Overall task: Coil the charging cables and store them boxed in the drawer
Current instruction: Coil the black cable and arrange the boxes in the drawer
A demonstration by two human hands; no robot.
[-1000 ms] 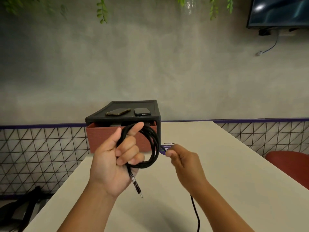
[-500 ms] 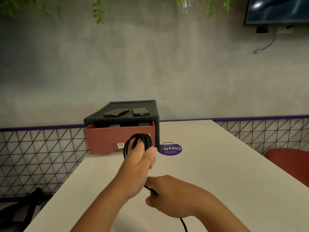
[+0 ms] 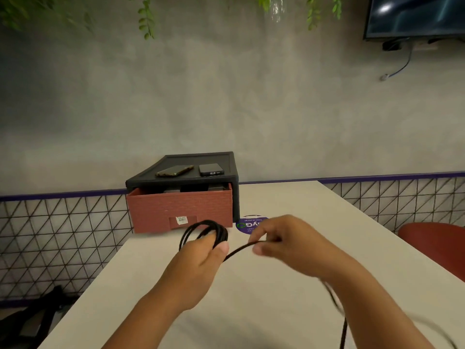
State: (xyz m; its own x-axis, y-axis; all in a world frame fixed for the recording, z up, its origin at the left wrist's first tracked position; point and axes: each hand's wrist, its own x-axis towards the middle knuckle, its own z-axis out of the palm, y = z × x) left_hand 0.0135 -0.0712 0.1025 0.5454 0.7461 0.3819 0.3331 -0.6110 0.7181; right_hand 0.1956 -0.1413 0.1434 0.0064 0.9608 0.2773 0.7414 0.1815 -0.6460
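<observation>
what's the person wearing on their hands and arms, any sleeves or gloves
Nothing worn shows. The left hand and right hand are gloveless, with no visible rings. Both forearms are uncovered to the picture's edge: no sleeves, watch or bracelet.

2 hands (image 3: 198, 258) (image 3: 289, 245), 1 black cable (image 3: 219, 230), 1 drawer unit (image 3: 181, 210), 2 phones (image 3: 175, 170) (image 3: 210, 169), 1 round sticker (image 3: 247, 225), 1 red chair (image 3: 432, 239).

Likely an office lounge or café: long table (image 3: 289, 298), wall screen (image 3: 415, 16), hanging plants (image 3: 147, 18).
</observation>
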